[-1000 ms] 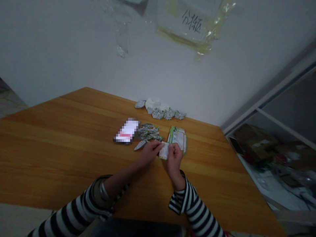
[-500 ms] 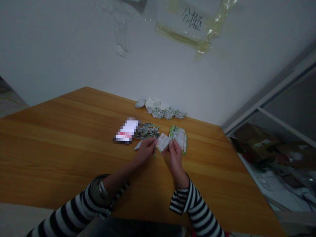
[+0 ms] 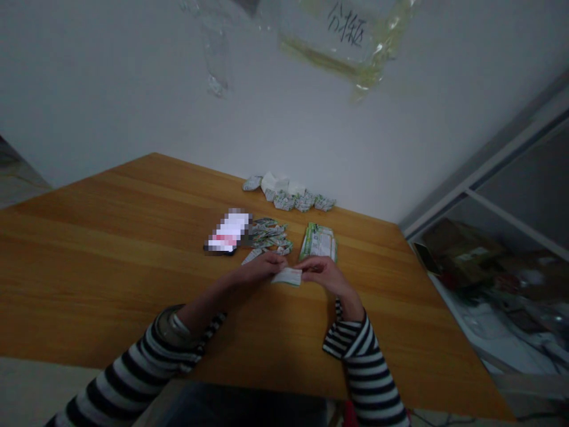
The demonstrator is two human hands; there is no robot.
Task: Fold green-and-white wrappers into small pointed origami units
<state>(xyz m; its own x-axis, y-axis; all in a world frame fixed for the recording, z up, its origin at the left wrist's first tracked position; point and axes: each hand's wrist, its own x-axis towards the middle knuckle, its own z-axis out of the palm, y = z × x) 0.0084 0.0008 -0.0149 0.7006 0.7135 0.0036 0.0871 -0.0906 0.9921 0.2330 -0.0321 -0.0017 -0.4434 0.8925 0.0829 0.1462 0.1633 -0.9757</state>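
Observation:
My left hand (image 3: 259,268) and my right hand (image 3: 320,270) pinch the two ends of a narrow folded strip of white-and-green printed wrapper (image 3: 287,276), low over the wooden table (image 3: 111,267). Just beyond my right hand lies a flat stack of green-edged printed wrappers (image 3: 318,242). Beyond my left hand is a pile of small folded wrapper pieces (image 3: 269,235), with one loose folded piece (image 3: 253,256) at its near edge. To its left lies a pixelated white-and-pink object (image 3: 228,231).
A row of folded wrapper pieces (image 3: 288,200) stands along the far table edge against the white wall. A clear plastic sleeve with handwriting (image 3: 342,35) hangs on the wall. Past the table's right edge, cardboard and clutter (image 3: 462,255) show behind a framed glass panel.
The wrapper piece has gone from a wider, raised rectangle to a narrow strip held lower. My hands have spread apart along it, and my right hand has turned inward.

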